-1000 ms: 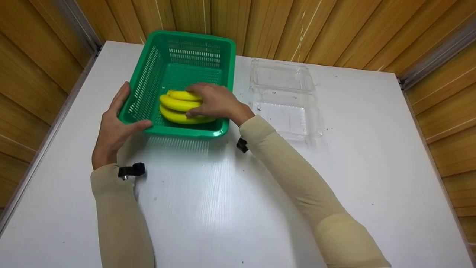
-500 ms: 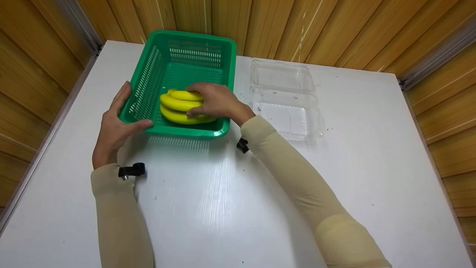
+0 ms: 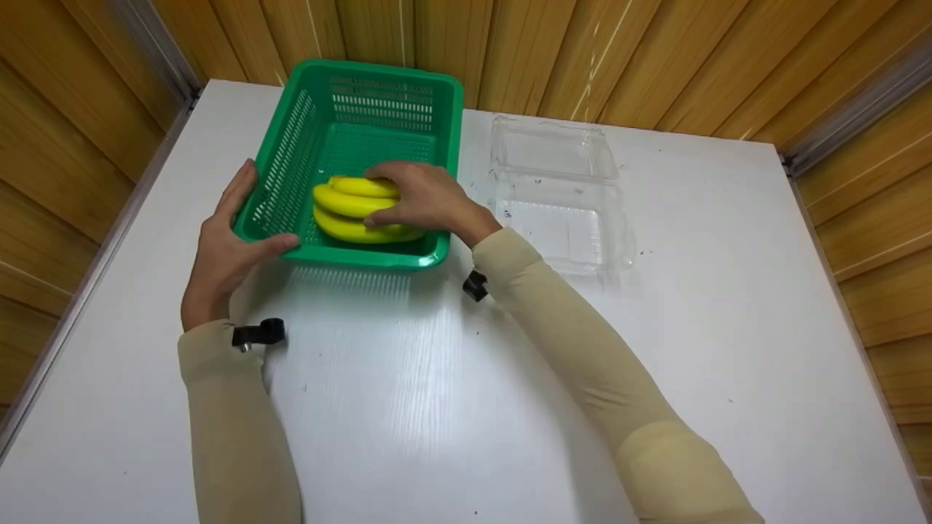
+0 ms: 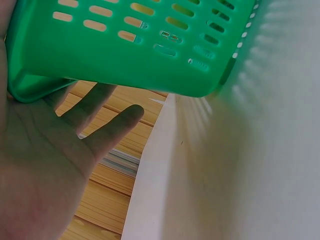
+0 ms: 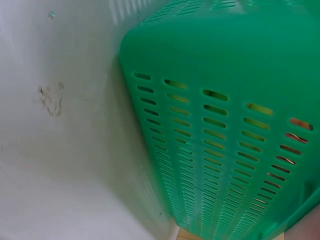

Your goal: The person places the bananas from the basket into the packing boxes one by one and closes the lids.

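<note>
A bunch of yellow bananas point(image 3: 346, 206) lies in the near part of a green slotted plastic basket point(image 3: 349, 257). My right hand point(image 3: 429, 200) reaches over the basket's right rim and grips the bunch, thumb on the near side and fingers on the far side. At the front left corner, my left hand point(image 3: 222, 251) touches the basket, with the thumb on the front rim and the fingers along the left side. In the left wrist view, the fingers point(image 4: 117, 130) extend straight below the rim. The right wrist view is filled mostly by the basket wall point(image 5: 225, 65); the bananas show only through slots.
Right of the basket, a clear plastic clamshell box point(image 3: 553, 225) lies unfolded on the white table point(image 3: 408, 437). Wood-panelled walls point(image 3: 539, 58) stand behind and at both sides. Small dark specks dot the tabletop.
</note>
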Available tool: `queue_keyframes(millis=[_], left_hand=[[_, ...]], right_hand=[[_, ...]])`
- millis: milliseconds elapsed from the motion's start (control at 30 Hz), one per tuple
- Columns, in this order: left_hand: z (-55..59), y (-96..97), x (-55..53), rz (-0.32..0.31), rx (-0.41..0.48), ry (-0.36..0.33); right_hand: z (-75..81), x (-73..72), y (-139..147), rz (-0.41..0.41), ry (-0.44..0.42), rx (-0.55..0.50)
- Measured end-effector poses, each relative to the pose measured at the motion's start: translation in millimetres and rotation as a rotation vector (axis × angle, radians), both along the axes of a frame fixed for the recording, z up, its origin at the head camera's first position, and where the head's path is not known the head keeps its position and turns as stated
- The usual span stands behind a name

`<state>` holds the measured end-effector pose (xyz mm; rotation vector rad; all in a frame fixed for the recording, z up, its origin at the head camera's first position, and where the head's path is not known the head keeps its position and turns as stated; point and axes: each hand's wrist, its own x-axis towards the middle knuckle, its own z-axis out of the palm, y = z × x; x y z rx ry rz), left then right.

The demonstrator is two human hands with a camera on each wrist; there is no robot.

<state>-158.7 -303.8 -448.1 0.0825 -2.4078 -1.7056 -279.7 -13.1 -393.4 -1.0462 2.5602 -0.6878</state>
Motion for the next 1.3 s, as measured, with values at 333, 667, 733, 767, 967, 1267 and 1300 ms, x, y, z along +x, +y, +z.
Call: queue_keyframes(millis=[333, 667, 733, 767, 967, 1267, 1300], left_hand=[[0.5, 0.8, 0.0, 0.004, 0.002, -0.017], [2.0, 1.2, 0.3, 0.005, 0.001, -0.030], [2.1, 1.1, 0.7, 0.005, 0.000, -0.034], [1.9, 0.9, 0.6, 0.006, -0.001, -0.033], [1.1, 0.7, -1.1, 0.015, -0.009, -0.027], [2.5, 1.4, 0.2, 0.020, -0.037, -0.034], [2.7, 1.5, 0.1, 0.019, -0.038, -0.033]], right_hand=[[-2.3, -0.4, 1.9, -0.024, -0.025, -0.039], [-1.2, 0.4, 3.4, -0.048, -0.051, -0.085], [-1.1, 0.5, 3.6, -0.051, -0.058, -0.099], [-1.1, 0.7, 3.6, -0.050, -0.058, -0.108], [-0.3, 0.7, 3.4, -0.045, -0.041, -0.150], [1.2, 2.9, 4.4, -0.030, -0.037, -0.233], [1.5, 3.4, 4.8, -0.031, -0.037, -0.248]])
